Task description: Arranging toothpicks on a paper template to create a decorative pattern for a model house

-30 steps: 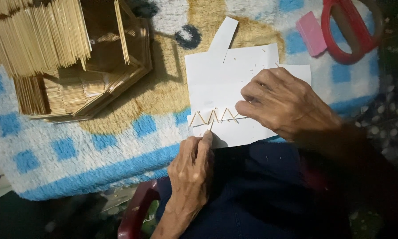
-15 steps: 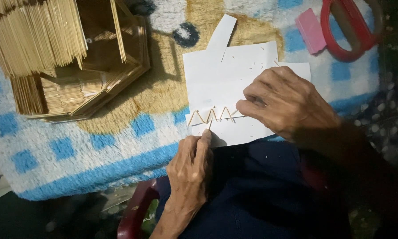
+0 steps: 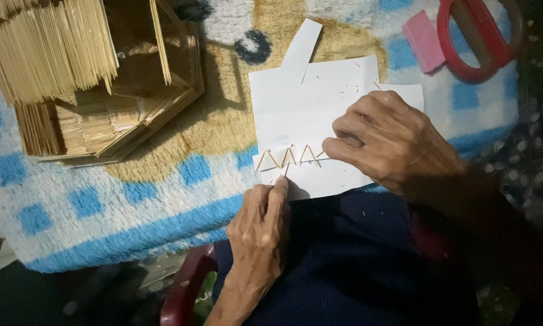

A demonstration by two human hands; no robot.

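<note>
Both hands are bare, with no rings, watch or gloves: the left hand (image 3: 260, 220) at about six o'clock in the view, the right hand (image 3: 387, 140) toward three o'clock. Their backs are wrinkled, with raised veins and prominent knuckles, and the forearms show no sleeves. A dark navy garment (image 3: 356, 259), dotted with pale specks, covers the lap at five o'clock.
</note>
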